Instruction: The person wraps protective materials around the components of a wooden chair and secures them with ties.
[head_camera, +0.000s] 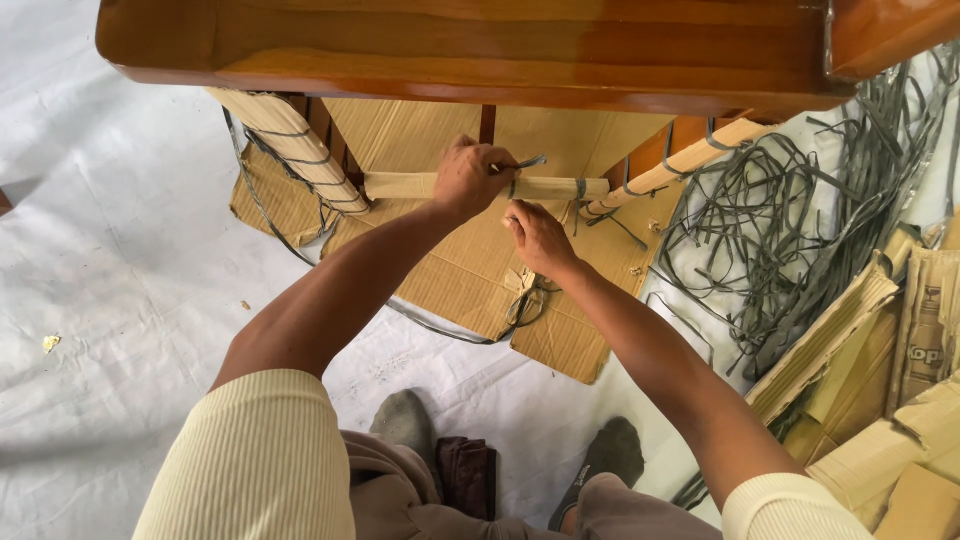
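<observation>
Under glossy brown wooden table (480, 50): left hand (470, 178) pinched grey plastic strap (527, 163) on cardboard-wrapped crossbar (490, 186); right hand (538, 238) pressed wrap beneath. Risk: strap slipping, cardboard unrolling.

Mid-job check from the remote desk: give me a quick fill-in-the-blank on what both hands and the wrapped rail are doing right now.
1. The left hand grips a grey ____ at the cardboard-wrapped rail.
2. The right hand sits just ____ that rail.
3. The loose pile of strapping lies to the person's ____.
4. The flat cardboard sheet lies on a ____ floor covering.

Missing words: strap; below; right; white
</observation>
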